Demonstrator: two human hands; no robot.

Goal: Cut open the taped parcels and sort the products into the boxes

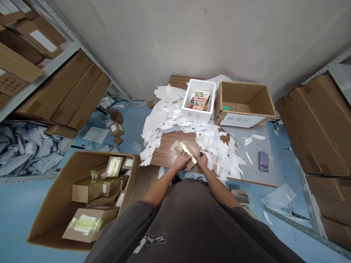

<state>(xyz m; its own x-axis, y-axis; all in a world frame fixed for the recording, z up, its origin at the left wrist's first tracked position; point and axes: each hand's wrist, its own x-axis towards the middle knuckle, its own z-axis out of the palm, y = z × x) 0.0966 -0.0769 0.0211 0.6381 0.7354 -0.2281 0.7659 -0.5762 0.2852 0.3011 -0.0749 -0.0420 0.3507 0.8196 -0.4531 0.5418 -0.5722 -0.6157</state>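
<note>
On the wooden table [171, 151] in front of me lies a small cardboard box [189, 163], with shiny clear tape across its top. My left hand [182, 160] holds it from the left side, fingers over the tape. At its right end my right hand [202, 160] is closed around a box cutter [201, 152] with a black and yellow body. I cannot make out its blade. Torn white paper scraps [211, 140] are heaped around the box on both sides and behind it.
Behind the scraps stand a white foam box [195, 116] with small colourful packs inside and an open carton [244, 121] bearing a handwritten sheet. To my left, a large carton [49, 204] holds several taped parcels. Shelves of boxes [74, 91] flank both sides.
</note>
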